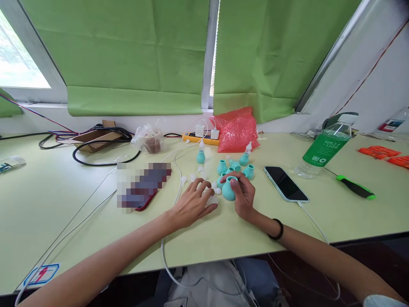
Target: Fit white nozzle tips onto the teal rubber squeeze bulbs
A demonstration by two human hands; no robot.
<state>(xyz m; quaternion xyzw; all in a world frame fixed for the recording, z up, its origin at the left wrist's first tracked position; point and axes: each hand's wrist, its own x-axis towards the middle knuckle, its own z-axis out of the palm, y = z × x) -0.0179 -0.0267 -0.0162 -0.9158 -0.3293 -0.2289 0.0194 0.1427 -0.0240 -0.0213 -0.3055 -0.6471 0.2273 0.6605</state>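
Use the red bubble-wrap pouch (238, 134) at the rear of the pale yellow-green table (223, 238) as the reference.

Your right hand (245, 194) grasps a turquoise, smooth, bulb-shaped vessel (228, 192) between thumb and fingers, with its opening facing up. The vessel is on your side of the pouch, in front of it; whether its base touches the table cannot be told.

Your left hand (194, 202) is palm down, in front and to the left of the pouch, with fingers bent and spread. A translucent white piece (211, 199) shows beneath them; whether the fingers grip it cannot be told. Other small translucent white pieces (204, 175) lie beyond this hand, also in front and to the left of the pouch.

Further open turquoise vessels (221, 166) are clustered between the pouch and your right hand. Two turquoise vessels with white flame-shaped tips stand near the pouch: one to its left (200, 157), one just in front (244, 159).

The yellow power strip (190, 137) extends left from the pouch. The pale-cased black-screen smartphone (286, 183) lies in front and to the right of the pouch; the clear plastic bottle with green label (322, 149) stands farther right.
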